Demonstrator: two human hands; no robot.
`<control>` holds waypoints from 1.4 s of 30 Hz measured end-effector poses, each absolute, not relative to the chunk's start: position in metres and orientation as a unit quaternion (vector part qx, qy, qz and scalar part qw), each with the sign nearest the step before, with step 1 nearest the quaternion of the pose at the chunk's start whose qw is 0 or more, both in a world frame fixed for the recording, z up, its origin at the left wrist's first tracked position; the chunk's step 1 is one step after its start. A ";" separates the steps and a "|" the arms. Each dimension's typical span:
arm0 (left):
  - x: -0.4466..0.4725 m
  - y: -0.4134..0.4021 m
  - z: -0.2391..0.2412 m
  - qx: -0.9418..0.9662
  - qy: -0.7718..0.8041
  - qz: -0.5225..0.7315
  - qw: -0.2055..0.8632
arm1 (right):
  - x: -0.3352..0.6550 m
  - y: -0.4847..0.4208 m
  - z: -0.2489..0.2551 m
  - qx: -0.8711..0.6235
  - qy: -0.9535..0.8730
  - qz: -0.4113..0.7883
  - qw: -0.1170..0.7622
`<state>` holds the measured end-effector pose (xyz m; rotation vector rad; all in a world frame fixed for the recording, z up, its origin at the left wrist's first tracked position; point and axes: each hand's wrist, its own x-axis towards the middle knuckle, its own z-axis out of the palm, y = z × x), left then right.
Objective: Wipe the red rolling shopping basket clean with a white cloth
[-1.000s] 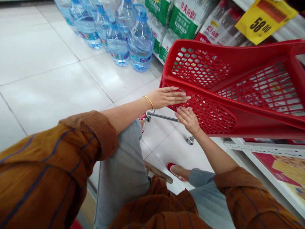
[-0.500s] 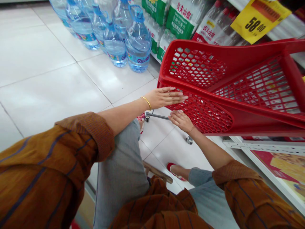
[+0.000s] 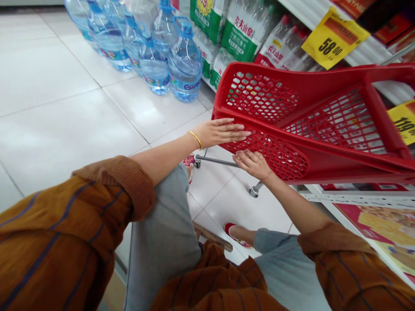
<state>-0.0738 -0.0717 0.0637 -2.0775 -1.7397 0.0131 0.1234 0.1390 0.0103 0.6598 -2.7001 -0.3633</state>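
A red plastic shopping cart (image 3: 292,144) with honeycomb side panels stands in front of me at the right, its metal legs on small casters. My left hand (image 3: 225,131), with a gold bangle at the wrist, stretches its fingers flat near the cart's side, just below the upper rim. Below it, my right hand (image 3: 253,163) also has its fingers extended, beside the lower part of the same panel. Whether either palm presses on the plastic I cannot tell. Neither hand holds anything.
Large blue water bottles (image 3: 185,65) stand on the tiled floor at the upper left. Wrapped packs of bottled water (image 3: 241,32) fill the shelf behind the cart, under a yellow price tag (image 3: 333,41). Beneath me is a wooden stool (image 3: 212,237).
The view has shifted slightly; the cart appears a little further left and more of its right end shows. My right hand sits slightly further right along the panel. Both hands stay flat.
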 end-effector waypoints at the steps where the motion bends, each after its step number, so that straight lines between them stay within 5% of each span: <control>1: -0.075 -0.073 0.064 -0.746 -0.627 0.007 0.224 | 0.124 0.140 0.015 0.230 -0.948 -0.130 0.175; 9: -0.082 -0.080 0.063 -0.726 -0.629 0.029 0.276 | 0.124 0.145 0.043 0.184 -0.936 -0.148 0.262; 19: -0.082 -0.081 0.063 -0.738 -0.641 -0.025 0.209 | 0.111 0.159 0.064 0.124 -0.895 -0.133 0.407; 28: -0.084 -0.079 0.060 -0.743 -0.641 -0.056 0.184 | 0.109 0.155 0.082 0.129 -0.947 -0.089 0.280; 42: -0.090 -0.086 0.057 -0.737 -0.640 -0.022 0.217 | 0.095 0.131 0.074 0.078 -0.945 -0.079 0.308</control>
